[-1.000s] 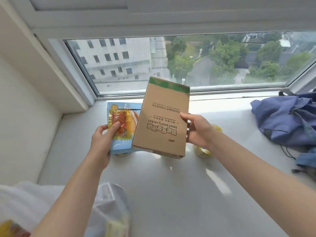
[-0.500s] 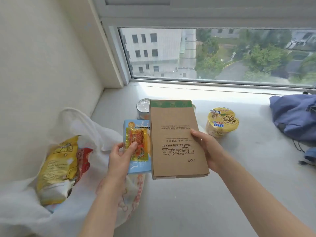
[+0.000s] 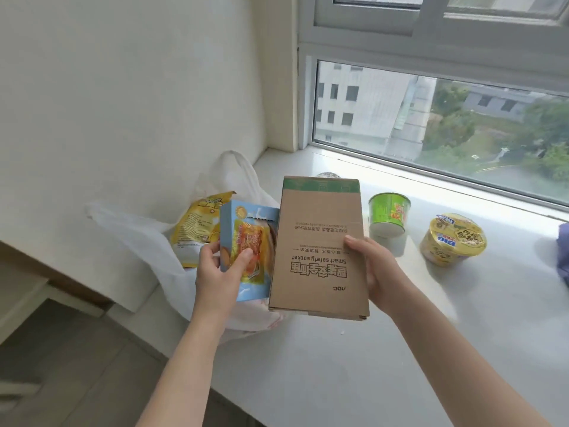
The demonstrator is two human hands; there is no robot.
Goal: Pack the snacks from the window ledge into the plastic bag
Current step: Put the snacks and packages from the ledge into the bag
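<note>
My left hand (image 3: 220,274) grips a light blue snack box (image 3: 246,251) with an orange packet pressed against its front. My right hand (image 3: 377,272) holds a brown cardboard box (image 3: 317,241) with a green top strip by its right edge. Both boxes hang above the white ledge (image 3: 338,365), just right of the white plastic bag (image 3: 147,238). The bag lies open at the ledge's left end with a yellow snack packet (image 3: 197,226) inside. A green cup of noodles (image 3: 388,213) and a yellow noodle bowl (image 3: 452,240) stand on the ledge to the right.
A wall closes the left side and the window (image 3: 431,124) runs along the back. A round foil lid (image 3: 328,175) peeks out behind the cardboard box. A blue cloth (image 3: 564,260) lies at the right edge. The ledge's front edge drops to the floor (image 3: 77,365).
Both hands carried the two boxes left from the middle of the ledge toward the bag. The view swung left, bringing the bag, its yellow packet and the green cup into sight.
</note>
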